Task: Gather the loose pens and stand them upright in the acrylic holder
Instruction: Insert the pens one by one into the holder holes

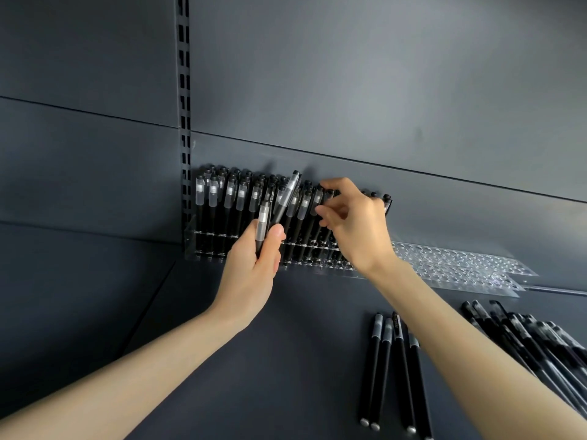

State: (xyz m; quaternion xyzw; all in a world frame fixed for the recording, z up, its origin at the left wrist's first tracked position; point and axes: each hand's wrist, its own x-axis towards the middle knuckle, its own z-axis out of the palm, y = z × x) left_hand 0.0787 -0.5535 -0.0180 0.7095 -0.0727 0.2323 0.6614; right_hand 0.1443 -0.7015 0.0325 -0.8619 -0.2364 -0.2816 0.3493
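Two black pens with frosted caps (265, 223), long axes near upright, clenched in left hand (254, 268) just before clear acrylic holder (203, 249); right hand (352, 223) fingers (327, 185) pinching standing pen, nearer holder's unfilled holes; loose pens (387, 366) lying on shelf below holder.

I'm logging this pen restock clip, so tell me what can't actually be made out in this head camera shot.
- Head view: whether the right hand is pinching a pen; its fingers cover that spot in the acrylic holder.
- Loose pens at right: their count, cut off by the frame edge and forearm.
- Printing on the pens in the left hand: too small.
- Back rows of the holder: hidden by the front pens.
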